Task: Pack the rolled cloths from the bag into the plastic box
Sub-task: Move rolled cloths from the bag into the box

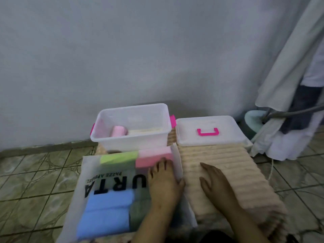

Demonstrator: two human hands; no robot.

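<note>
Nearest, the left hand (163,179) lies flat with straight fingers on the bag (112,195) of rolled cloths (108,213); the right hand (215,183) rests open on the ribbed mat (236,174). Cloths look soft, light; pinch one mid-roll. Farther off, the plastic box (131,137) holds one pink roll (118,131).

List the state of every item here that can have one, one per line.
plastic box: open, one pink rolled cloth inside.
lid: off, lying flat right of the box.
bag: lying flat, coloured cloths inside.
left hand: resting on the bag, fingers straight.
right hand: flat on the beige ribbed mat.
</note>
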